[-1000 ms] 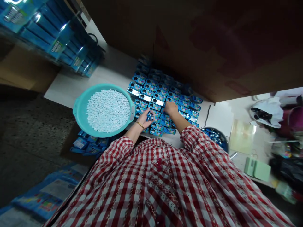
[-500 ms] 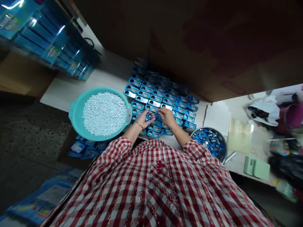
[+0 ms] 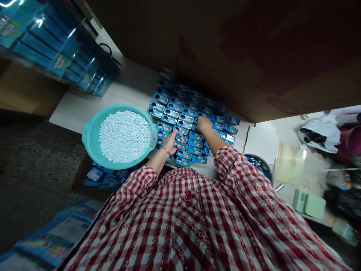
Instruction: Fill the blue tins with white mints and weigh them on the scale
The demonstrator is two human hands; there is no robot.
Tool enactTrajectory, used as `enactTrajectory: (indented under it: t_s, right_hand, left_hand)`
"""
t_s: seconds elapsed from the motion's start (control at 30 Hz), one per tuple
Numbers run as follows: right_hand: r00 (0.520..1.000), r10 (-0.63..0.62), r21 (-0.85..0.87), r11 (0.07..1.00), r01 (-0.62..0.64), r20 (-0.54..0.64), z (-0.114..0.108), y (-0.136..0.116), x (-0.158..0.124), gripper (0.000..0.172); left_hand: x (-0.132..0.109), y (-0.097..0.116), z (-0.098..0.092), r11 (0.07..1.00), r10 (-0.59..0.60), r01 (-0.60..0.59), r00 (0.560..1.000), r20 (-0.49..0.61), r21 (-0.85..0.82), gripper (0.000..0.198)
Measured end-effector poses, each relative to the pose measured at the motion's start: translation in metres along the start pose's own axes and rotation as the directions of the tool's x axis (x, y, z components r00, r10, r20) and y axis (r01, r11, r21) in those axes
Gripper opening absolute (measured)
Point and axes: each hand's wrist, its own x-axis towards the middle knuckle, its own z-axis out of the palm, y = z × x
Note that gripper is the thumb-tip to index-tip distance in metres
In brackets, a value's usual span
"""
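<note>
Rows of small blue tins (image 3: 184,154) with round dark openings or blue caps in their tops stand packed together on the white table. My left hand (image 3: 170,142), with a gold bracelet at the wrist, is cupped over the front rows around several small blue caps (image 3: 177,140). Farther forward and to the right, my right hand (image 3: 203,124) is closed, its fingertips down on the top of a tin; what they pinch is hidden. A metal bowl (image 3: 265,165) of blue caps is partly covered by my right sleeve.
A turquoise basin (image 3: 87,137) of white tablets stands at the left. Wrapped blue packs (image 3: 59,56) lie behind it. A large cardboard box (image 3: 225,56) borders the tins at the back. At the right are a green scale (image 3: 314,205) and a white bag (image 3: 324,133).
My right hand has moved away from the left palm, forward and right onto the tins. The left hand has stayed nearly in place, its fingers curled more around the caps.
</note>
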Motion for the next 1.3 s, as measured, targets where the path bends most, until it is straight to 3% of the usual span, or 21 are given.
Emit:
enactTrajectory:
  t_s: [0.1,0.17,0.23,0.3,0.5,0.63,0.83,0.9,1.0,1.1,1.3]
  right_hand:
    - [0.98,-0.157,0.079,0.983,0.167,-0.122,0.004,-0.001,-0.026,0.035]
    - [0.912,-0.366,0.198,0.895,0.399,-0.183,0.009,-0.005,-0.044,0.026]
    - [0.841,-0.515,0.276,0.794,0.541,-0.167,0.014,-0.012,-0.057,0.023]
    - [0.818,-0.561,0.329,0.754,0.568,-0.127,0.017,-0.016,-0.065,0.019]
    - [0.844,-0.517,0.468,0.715,0.519,-0.145,0.021,-0.011,-0.066,0.014]
    - [0.917,-0.381,0.5,0.775,0.388,-0.121,0.025,-0.006,-0.062,0.011]
    - [0.965,-0.261,0.541,0.809,0.231,-0.022,0.018,0.008,-0.039,0.015]
    - [0.978,-0.19,0.479,0.853,0.206,-0.083,0.008,0.015,-0.024,0.018]
    - [0.981,-0.116,0.239,0.959,0.152,-0.157,-0.007,0.018,-0.002,0.018]
    - [0.994,-0.065,0.075,0.995,0.072,-0.085,-0.018,0.013,0.015,0.023]
    - [1.0,-0.013,-0.028,1.0,0.013,-0.005,-0.02,0.001,0.033,0.044]
  left_hand:
    - [0.003,0.001,0.001,1.0,-0.017,0.017,1.0,0.013,0.026,0.047]
    - [0.006,0.0,0.002,0.999,-0.03,0.029,1.0,0.008,0.046,0.048]
    - [0.009,-0.002,0.004,0.998,-0.02,0.021,1.0,-0.019,0.061,0.047]
    - [0.01,-0.004,0.006,0.997,0.001,0.001,1.0,-0.031,0.077,0.043]
    - [0.008,-0.006,0.011,0.988,0.073,-0.079,0.996,0.048,0.133,0.021]
    - [0.007,-0.007,0.017,0.976,0.103,-0.101,0.995,0.0,0.192,0.03]
    - [0.011,-0.005,0.016,0.995,0.044,-0.045,0.999,0.011,0.094,0.028]
    - [0.011,0.0,0.013,0.998,0.012,-0.013,1.0,0.028,0.057,0.025]
    - [0.009,0.005,0.01,0.999,0.003,-0.005,1.0,0.031,0.046,0.021]
    - [0.007,0.007,0.009,0.999,0.001,-0.002,1.0,0.027,0.042,0.017]
    - [0.006,0.01,0.011,0.997,-0.056,0.056,0.998,0.008,-0.051,0.018]
